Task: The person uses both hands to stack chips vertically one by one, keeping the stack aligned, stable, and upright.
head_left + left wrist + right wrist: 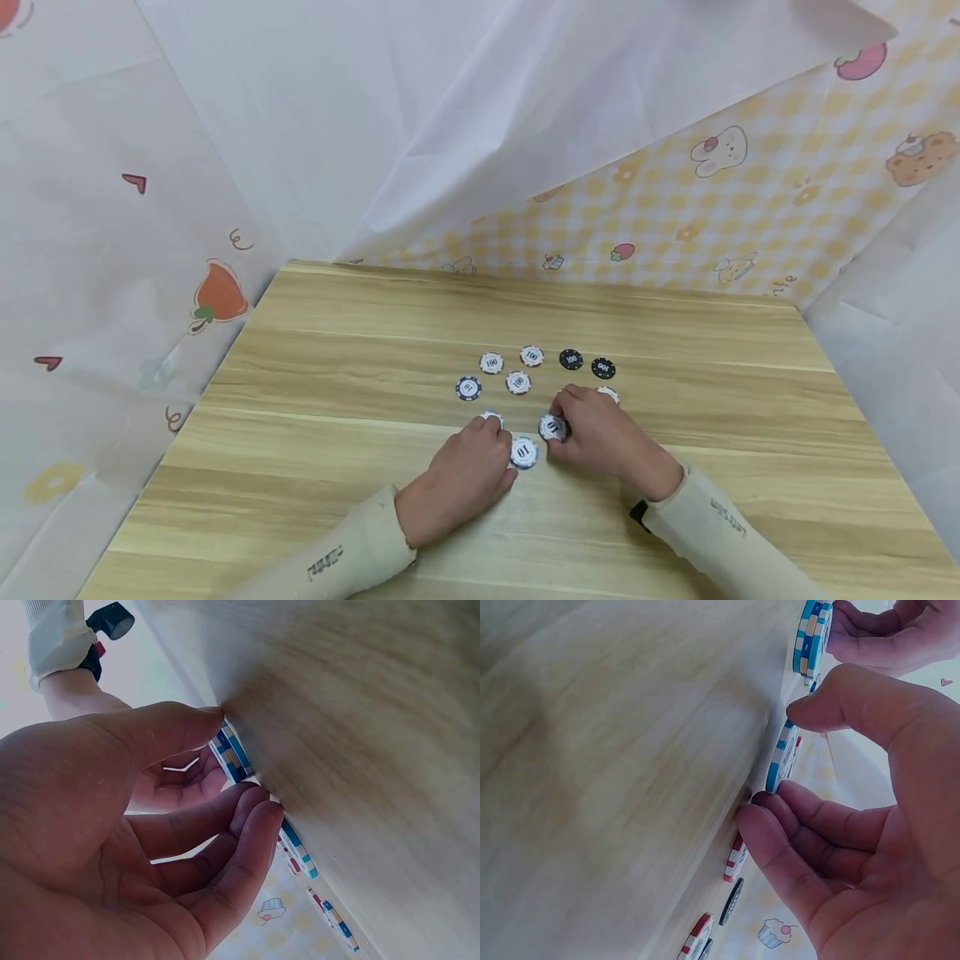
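My left hand (468, 462) holds a small stack of poker chips (524, 452) at its edge. In the left wrist view the thumb is on one side of the blue-and-white stack (233, 754) and the fingertips are on the other. Just right of it, my right hand (600, 429) pinches a blue-and-white poker chip (552, 427) marked 10. The right wrist view has this chip (781, 759) between thumb and fingers, low at the tabletop. Another chip (491, 417) shows partly behind the left hand's knuckles.
Beyond the hands lie white chips (518, 382) marked 100, a dark blue 10 chip (468, 388) and two black chips (572, 359). A white chip (609, 394) is partly covered by the right hand. Printed cloth (675, 225) hangs behind the wooden table (337, 350).
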`<action>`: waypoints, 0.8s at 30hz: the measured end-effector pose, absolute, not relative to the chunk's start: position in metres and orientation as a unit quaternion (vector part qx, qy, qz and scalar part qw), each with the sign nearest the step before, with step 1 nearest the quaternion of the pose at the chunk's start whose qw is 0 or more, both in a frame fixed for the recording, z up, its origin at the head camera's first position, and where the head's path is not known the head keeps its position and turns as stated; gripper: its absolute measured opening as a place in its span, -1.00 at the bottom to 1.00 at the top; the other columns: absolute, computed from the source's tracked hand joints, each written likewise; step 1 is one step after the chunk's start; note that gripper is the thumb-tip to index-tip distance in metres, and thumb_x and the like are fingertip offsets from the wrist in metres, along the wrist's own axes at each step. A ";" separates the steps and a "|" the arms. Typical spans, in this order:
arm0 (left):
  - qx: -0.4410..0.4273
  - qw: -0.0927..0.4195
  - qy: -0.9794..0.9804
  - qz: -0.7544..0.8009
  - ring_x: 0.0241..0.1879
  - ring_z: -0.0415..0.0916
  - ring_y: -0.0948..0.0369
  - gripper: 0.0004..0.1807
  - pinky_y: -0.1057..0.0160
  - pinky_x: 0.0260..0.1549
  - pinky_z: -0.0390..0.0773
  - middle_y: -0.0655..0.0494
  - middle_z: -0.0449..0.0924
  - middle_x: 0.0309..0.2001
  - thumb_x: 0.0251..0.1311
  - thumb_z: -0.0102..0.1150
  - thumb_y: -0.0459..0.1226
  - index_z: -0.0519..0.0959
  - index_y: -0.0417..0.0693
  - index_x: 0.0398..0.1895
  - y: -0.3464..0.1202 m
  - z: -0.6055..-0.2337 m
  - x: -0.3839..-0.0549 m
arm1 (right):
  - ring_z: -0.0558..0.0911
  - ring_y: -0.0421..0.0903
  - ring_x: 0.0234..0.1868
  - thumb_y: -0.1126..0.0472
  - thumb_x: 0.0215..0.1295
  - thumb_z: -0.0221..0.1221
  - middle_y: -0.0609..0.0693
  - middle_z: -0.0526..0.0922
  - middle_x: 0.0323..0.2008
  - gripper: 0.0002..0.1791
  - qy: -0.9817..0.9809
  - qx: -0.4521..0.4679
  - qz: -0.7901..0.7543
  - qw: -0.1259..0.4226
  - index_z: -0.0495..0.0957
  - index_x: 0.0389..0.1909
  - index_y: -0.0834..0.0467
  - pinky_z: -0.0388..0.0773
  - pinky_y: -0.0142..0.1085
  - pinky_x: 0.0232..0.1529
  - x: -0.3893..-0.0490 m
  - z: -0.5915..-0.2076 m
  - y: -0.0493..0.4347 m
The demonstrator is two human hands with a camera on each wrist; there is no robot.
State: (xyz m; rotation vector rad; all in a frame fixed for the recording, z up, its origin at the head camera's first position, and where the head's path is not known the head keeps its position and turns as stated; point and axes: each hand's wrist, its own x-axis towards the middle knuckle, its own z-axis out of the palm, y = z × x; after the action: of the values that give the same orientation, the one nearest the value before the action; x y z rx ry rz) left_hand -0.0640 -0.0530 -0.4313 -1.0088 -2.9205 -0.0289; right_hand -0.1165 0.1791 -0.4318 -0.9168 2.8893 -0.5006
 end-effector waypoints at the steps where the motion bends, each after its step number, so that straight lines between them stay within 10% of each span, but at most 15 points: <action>1: -0.326 0.026 -0.945 -0.009 -0.24 0.57 0.15 -0.60 0.27 -0.28 0.69 -0.04 0.67 -0.20 0.35 0.49 -0.05 0.77 -0.27 -0.15 -0.053 -0.432 -0.064 | 0.52 -0.17 -0.33 0.17 0.10 0.51 -0.10 0.57 -0.32 -0.66 0.940 -0.299 -0.163 0.034 0.70 -0.17 0.26 0.61 -0.22 -0.26 -0.116 -0.432 0.179; 24: -0.327 0.025 -0.945 -0.017 -0.29 0.51 0.19 -0.60 0.30 -0.33 0.64 -0.01 0.64 -0.24 0.36 0.49 -0.04 0.76 -0.27 -0.16 -0.053 -0.432 -0.064 | 0.49 -0.22 -0.35 0.11 0.10 0.56 -0.13 0.60 -0.32 -0.65 0.931 -0.321 -0.175 0.008 0.70 -0.19 0.21 0.56 -0.28 -0.29 -0.106 -0.432 0.170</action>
State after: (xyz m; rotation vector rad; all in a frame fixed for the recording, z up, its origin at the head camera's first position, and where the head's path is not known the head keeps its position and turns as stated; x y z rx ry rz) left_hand -0.0640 -0.0532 -0.4317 -1.0099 -2.9222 -0.0522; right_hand -0.1062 0.1703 -0.4317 -1.0046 2.9080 -0.5478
